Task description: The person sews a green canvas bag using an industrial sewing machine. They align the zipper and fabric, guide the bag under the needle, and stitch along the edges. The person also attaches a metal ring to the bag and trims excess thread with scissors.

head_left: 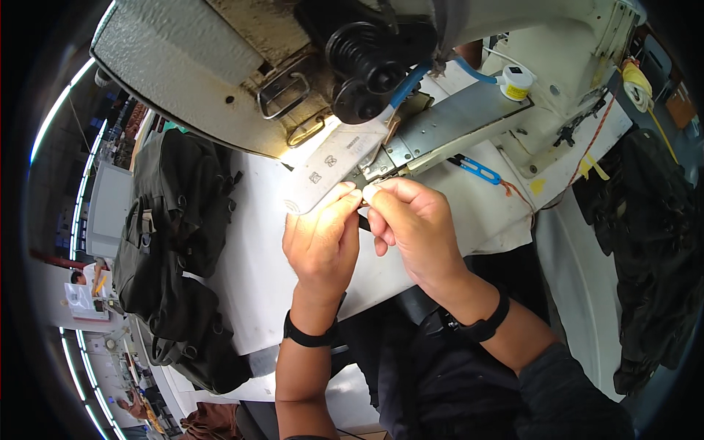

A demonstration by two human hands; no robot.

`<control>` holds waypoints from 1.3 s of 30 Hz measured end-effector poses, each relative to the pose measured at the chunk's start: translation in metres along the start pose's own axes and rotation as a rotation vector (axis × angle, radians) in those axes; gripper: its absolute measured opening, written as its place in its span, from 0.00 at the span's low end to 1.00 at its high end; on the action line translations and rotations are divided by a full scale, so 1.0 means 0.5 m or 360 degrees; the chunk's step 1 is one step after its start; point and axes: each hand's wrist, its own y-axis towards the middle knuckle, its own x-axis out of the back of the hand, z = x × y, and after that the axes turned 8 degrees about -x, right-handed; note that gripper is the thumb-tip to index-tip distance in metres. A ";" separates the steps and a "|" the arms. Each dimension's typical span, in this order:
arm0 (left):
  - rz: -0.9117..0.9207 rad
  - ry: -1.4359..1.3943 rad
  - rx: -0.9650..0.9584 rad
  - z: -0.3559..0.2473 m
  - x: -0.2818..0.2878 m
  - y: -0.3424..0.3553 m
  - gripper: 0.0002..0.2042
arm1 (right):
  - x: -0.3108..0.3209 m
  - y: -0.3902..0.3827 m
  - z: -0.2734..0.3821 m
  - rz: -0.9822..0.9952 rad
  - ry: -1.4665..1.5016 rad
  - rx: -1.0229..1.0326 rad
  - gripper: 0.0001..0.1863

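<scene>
My left hand (pixel 320 240) and my right hand (pixel 416 231) meet at the working point of a large cream sewing machine (pixel 176 62), below its black round parts (pixel 367 62). Both hands are closed, thumbs and fingertips pinched around a small piece that they hide, too small to name. A pale guard plate with printed icons (pixel 330 165) slants just above my left fingers. The steel bed (pixel 451 125) runs up to the right from my fingertips. Blue-handled thread snips (pixel 477 167) with an orange cord lie right of my right hand.
Dark olive bags (pixel 169 205) are piled on the left of the white worktable (pixel 253 257); more dark fabric (pixel 638 257) hangs at the right. A yellow-and-white roll (pixel 636 88) is at upper right. Other workers (pixel 92 279) are in the far left background.
</scene>
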 end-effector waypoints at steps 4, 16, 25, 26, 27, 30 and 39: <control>-0.0085 -0.0068 0.0175 -0.011 -0.015 -0.010 0.14 | 0.004 0.004 0.012 -0.0037 -0.0213 0.0077 0.10; -0.0082 -0.0079 0.0358 -0.033 -0.023 -0.013 0.14 | 0.002 0.000 0.033 -0.0037 -0.0393 0.0153 0.08; -0.0167 -0.0027 0.0256 -0.015 -0.026 -0.004 0.13 | 0.007 0.012 0.021 0.0001 -0.0349 0.0152 0.08; -0.0152 -0.0013 0.0257 -0.014 -0.027 -0.004 0.13 | 0.007 0.012 0.021 -0.0002 -0.0374 0.0154 0.08; -0.0140 0.0003 0.0256 -0.012 -0.026 -0.003 0.13 | 0.006 0.012 0.021 -0.0002 -0.0401 0.0159 0.08; -0.0133 0.0031 0.0228 -0.006 -0.028 -0.004 0.12 | 0.012 0.009 0.029 -0.0047 -0.0566 0.0293 0.07; -0.0106 -0.0022 0.0372 -0.011 -0.035 -0.006 0.12 | 0.012 0.045 0.102 -0.0027 -0.1016 0.0402 0.10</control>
